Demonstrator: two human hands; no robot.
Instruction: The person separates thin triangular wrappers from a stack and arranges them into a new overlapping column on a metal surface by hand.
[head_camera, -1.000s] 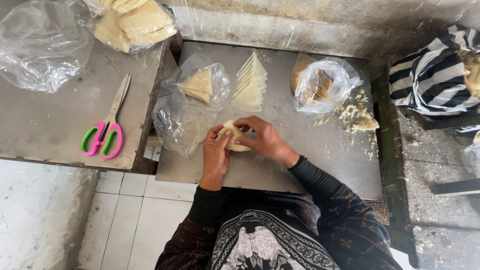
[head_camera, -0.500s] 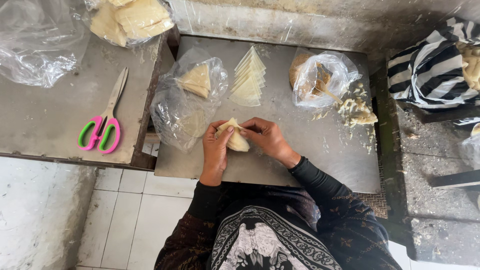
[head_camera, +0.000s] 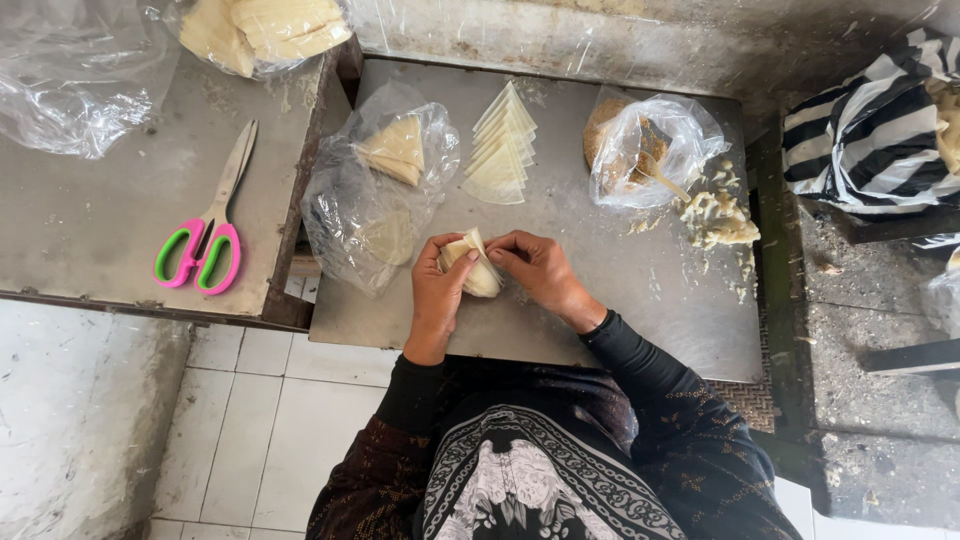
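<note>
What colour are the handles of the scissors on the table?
The scissors have bright pink handles with green inner rims, seen best in the head view.

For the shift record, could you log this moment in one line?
left hand: holds pastry wrapper | right hand: pinches it | metal table

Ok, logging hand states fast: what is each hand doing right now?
Left hand: closed on the folded pastry wrapper.
Right hand: fingers pinching the same wrapper's edge.
</note>
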